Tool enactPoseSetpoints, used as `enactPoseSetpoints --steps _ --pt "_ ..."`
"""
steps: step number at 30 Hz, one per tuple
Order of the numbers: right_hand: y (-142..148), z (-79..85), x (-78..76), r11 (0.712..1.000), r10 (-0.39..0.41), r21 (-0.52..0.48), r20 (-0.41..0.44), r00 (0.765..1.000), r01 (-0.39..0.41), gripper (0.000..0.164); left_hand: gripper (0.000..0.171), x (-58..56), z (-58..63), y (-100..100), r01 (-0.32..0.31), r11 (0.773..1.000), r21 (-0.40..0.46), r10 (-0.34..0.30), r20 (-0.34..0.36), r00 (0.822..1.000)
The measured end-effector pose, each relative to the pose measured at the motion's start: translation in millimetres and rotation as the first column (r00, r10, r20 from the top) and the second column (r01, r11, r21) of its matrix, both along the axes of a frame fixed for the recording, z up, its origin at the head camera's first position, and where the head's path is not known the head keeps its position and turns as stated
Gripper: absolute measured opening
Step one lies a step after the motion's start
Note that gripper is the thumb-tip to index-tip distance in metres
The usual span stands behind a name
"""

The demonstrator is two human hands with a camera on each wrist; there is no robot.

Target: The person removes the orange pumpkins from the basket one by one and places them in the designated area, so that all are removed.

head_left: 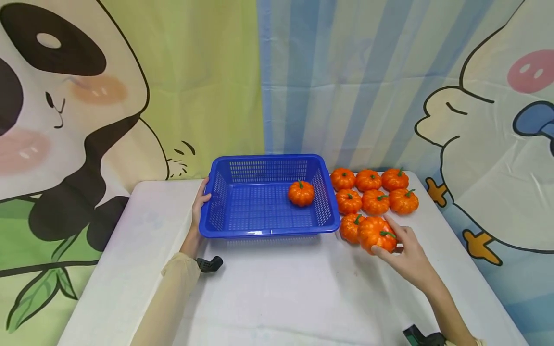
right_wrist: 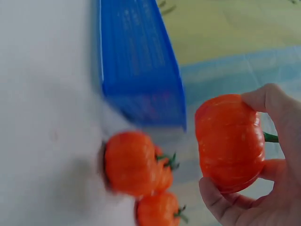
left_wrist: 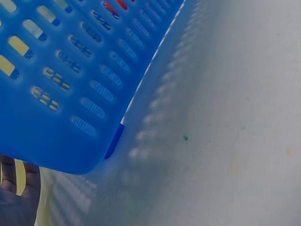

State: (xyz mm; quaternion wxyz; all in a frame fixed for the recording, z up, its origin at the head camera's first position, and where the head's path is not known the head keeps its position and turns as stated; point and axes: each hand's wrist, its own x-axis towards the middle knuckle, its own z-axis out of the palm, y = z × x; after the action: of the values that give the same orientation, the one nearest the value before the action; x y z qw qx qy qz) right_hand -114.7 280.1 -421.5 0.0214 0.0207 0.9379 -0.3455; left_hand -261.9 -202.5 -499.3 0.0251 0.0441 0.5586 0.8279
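Observation:
My right hand [head_left: 409, 257] pinches a small orange toy pumpkin [head_left: 375, 234] with a green stem, thumb on one side and fingers on the other. In the right wrist view the held pumpkin [right_wrist: 229, 142] is off the table. On the left, my left hand [head_left: 198, 211] holds the side of a blue plastic basket [head_left: 270, 233], its thumb over the rim. One pumpkin [head_left: 301, 193] lies inside the basket, toward its right side. In the left wrist view, part of the left hand [left_wrist: 19, 193] shows beside the perforated basket wall [left_wrist: 61, 132].
Several more pumpkins [head_left: 375, 202] sit in rows on the white table [head_left: 277, 293], right of the basket. One of them [head_left: 349, 228] is close beside the held pumpkin. Behind the table hangs a cartoon-printed curtain [head_left: 216, 86].

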Motion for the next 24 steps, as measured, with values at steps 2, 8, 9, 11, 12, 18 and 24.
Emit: enactPoseSetpoints --steps 2,8,9,11,12,18,24 --pt "16 -5.2 -6.7 0.997 -0.069 0.019 -0.006 0.998 0.069 0.086 0.061 0.3 -0.2 0 -0.004 1.000 0.006 0.004 -0.004 1.000" --pt "52 -28.8 -27.5 0.976 -0.210 0.074 0.048 0.977 0.206 0.093 0.061 0.9 -1.3 0 0.002 1.000 0.027 -0.001 -0.023 1.000" --pt "55 -32.9 -30.4 0.974 -0.217 0.073 0.066 0.974 0.212 0.094 0.061 0.9 -1.6 0 0.005 1.000 0.029 -0.004 -0.026 1.000" --pt "61 -41.0 -35.7 0.974 -0.224 0.060 0.116 0.968 0.218 0.097 0.061 0.9 -1.8 1 0.010 1.000 0.023 -0.010 -0.029 1.000" --pt "64 -44.8 -38.3 0.974 -0.226 0.052 0.143 0.964 0.221 0.098 0.061 1.0 -1.7 1 0.014 1.000 0.021 -0.013 -0.030 0.999" --pt "68 -63.1 -52.3 0.972 -0.234 0.032 0.239 0.942 0.233 0.104 0.061 0.0 -2.3 0 0.022 0.999 0.027 -0.021 -0.023 1.000" --pt "66 -74.0 -60.2 0.981 -0.190 0.074 0.211 0.959 0.179 0.102 0.060 0.6 -1.9 0 0.009 1.000 0.017 -0.009 -0.022 1.000"
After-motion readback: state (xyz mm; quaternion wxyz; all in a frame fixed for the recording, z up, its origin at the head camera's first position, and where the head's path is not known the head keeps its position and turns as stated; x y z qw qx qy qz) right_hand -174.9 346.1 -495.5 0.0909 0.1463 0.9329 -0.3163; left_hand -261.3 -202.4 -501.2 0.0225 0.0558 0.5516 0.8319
